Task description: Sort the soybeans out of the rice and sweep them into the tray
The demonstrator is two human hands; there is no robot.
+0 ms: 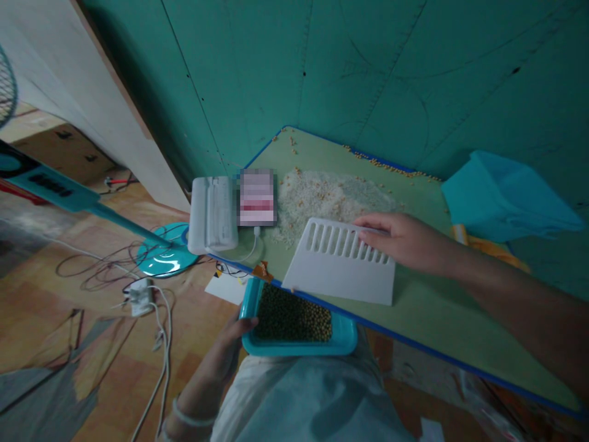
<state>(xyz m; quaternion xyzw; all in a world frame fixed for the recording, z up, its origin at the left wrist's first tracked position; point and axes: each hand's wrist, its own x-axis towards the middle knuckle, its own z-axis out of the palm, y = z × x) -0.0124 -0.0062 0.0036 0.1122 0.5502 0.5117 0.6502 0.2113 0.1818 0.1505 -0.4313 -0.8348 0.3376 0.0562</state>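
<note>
My right hand [391,236] grips the slotted top of a white plastic scraper [340,276], thumb on one side. The scraper's straight lower edge lies at the front rim of the green table [427,301]. Below that rim, my left hand [232,334] holds the left end of a turquoise tray [299,348], its thumb over the edge. Dark green beans [280,313] fill the tray's left part, and yellowish soybeans [319,322] lie at its right. Behind the scraper spreads a pile of pale grains [322,196] with soybeans scattered through it.
A white case [212,215] and a blurred-out device [256,197] with a white cable stand at the table's left. A turquoise bin [501,196] leans at the right by the wall. Left on the floor are a fan base [168,252], cables and a power strip [139,296].
</note>
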